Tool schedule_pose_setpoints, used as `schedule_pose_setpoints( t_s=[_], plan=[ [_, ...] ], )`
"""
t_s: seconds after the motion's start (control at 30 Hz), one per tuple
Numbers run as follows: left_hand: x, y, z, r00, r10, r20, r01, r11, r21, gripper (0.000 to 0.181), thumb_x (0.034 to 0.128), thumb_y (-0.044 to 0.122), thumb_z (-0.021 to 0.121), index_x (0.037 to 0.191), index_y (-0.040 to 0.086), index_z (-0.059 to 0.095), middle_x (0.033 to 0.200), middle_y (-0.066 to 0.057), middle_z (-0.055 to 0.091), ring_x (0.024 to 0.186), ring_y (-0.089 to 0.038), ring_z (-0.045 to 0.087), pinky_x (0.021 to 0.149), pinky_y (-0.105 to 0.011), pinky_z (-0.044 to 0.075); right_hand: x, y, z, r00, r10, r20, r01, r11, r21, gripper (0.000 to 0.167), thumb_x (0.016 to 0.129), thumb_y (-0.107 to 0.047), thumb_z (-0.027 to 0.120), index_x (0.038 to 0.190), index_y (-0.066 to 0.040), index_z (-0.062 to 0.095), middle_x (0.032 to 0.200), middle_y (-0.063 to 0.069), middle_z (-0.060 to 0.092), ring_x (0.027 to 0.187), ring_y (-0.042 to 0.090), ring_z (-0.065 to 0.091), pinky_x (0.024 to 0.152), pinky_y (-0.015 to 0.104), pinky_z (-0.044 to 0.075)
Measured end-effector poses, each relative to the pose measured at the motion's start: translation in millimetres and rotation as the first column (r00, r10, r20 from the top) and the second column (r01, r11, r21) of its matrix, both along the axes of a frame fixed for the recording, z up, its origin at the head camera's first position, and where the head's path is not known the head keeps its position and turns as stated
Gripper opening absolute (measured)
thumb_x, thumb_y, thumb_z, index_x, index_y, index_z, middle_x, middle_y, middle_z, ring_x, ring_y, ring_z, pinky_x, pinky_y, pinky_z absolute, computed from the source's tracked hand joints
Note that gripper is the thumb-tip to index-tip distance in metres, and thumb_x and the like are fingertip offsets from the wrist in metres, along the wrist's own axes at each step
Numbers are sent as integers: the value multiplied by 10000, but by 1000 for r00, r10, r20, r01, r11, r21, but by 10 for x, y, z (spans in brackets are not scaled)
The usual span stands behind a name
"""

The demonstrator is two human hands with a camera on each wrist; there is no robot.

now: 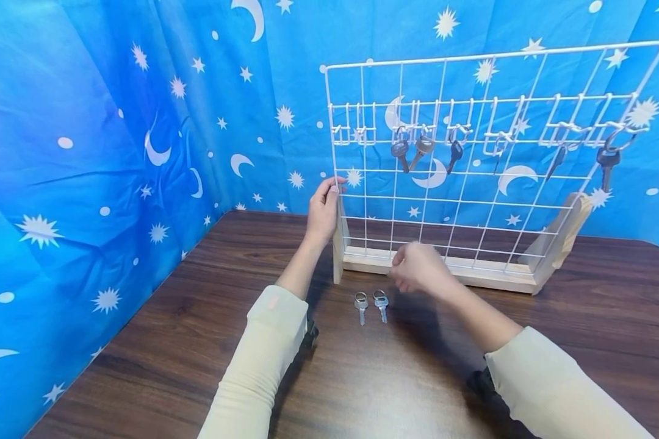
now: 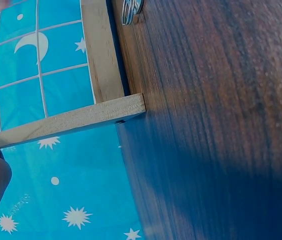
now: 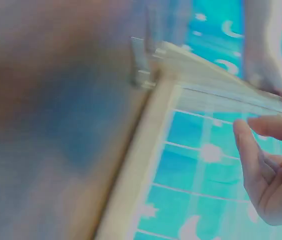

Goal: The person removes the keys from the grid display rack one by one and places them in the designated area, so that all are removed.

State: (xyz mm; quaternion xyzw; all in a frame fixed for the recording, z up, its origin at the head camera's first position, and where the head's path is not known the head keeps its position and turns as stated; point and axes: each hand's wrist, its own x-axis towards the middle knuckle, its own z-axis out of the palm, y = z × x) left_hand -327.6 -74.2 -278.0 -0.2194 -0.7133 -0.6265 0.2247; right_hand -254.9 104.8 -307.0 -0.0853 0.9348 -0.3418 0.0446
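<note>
My left hand (image 1: 323,210) grips the left wooden upright (image 1: 338,250) of a white wire grid rack (image 1: 461,196); in the left wrist view only a dark part of that hand shows at the left edge. In front of the wooden base, my right hand (image 1: 420,268) is in the air, blurred, right of two keys. In the right wrist view its thumb and forefinger (image 3: 242,142) curve toward each other with nothing seen between them. A left key (image 1: 361,308) and a right key (image 1: 381,305), each with a ring, lie on the table.
Several keys with rings hang from white hooks on the grid, among them a dark key (image 1: 608,160) at the far right. Some hooks (image 1: 354,131) at the left bear no key. A blue curtain (image 1: 115,122) with stars and moons stands behind the brown table (image 1: 208,317).
</note>
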Motion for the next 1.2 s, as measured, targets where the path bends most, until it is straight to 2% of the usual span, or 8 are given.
schedule_pose_setpoints(
  t_s=[0.1,0.2,0.27,0.43,0.53,0.67,1.03,1.2],
  plan=[
    [1,5,0,1000,0,-5,0,1000,5,273,990,53,364,1143,-79,547,1136,-231,576,1079,-327,549,927,-323,418,14,48,251,986,-51,-157,54,998,14,173,853,-137,631,930,17,642,638,43,642,558,151,628,515,284,485],
    [4,7,-5,1000,6,-3,-6,1000,5,272,990,53,363,1140,-73,552,1130,-230,580,1074,-317,553,921,-324,420,17,65,461,933,-108,-343,117,993,6,204,861,-170,629,966,0,665,709,87,674,617,195,638,564,336,457],
    [4,6,-1,1000,6,-2,-6,1000,5,272,989,50,363,1141,-74,551,1136,-230,578,1076,-318,553,921,-319,421,12,60,574,871,-156,-466,158,987,-36,215,861,-183,635,975,-4,670,759,123,686,634,227,639,576,360,450],
    [-1,5,0,1000,1,-6,-1,1000,5,273,987,43,359,1145,-82,544,1159,-231,568,1083,-338,548,926,-308,419,-13,19,766,677,-257,-690,203,966,-160,267,870,-221,639,1013,3,659,846,152,693,587,256,609,528,352,404],
    [-4,4,-1,1000,-2,-8,2,1000,7,272,988,45,359,1143,-85,541,1151,-234,568,1086,-355,540,931,-311,415,-38,-14,859,612,-293,-735,213,956,-203,310,878,-248,629,1059,3,639,910,140,693,617,261,622,557,351,415],
    [3,2,1,1000,-9,-8,9,1000,6,272,988,45,360,1144,-87,539,1151,-240,565,1094,-367,533,937,-322,411,-91,-57,951,609,-322,-725,236,946,-222,374,872,-298,632,1114,-13,627,983,123,686,597,255,569,603,346,405],
    [1,4,1,1000,-11,-16,11,1000,4,273,984,36,360,1144,-98,535,1165,-271,550,1087,-362,538,941,-321,407,-216,-125,1049,669,-369,-645,293,929,-227,396,854,-343,649,1103,-34,663,933,112,695,819,275,624,630,362,417],
    [8,10,5,1000,-2,-11,2,1000,-2,276,988,41,352,1147,-96,532,1165,-265,552,1085,-352,540,942,-324,408,-229,-135,1042,641,-396,-657,267,918,-292,298,881,-239,624,1065,-11,679,887,125,696,725,260,628,549,320,389]
  ],
)
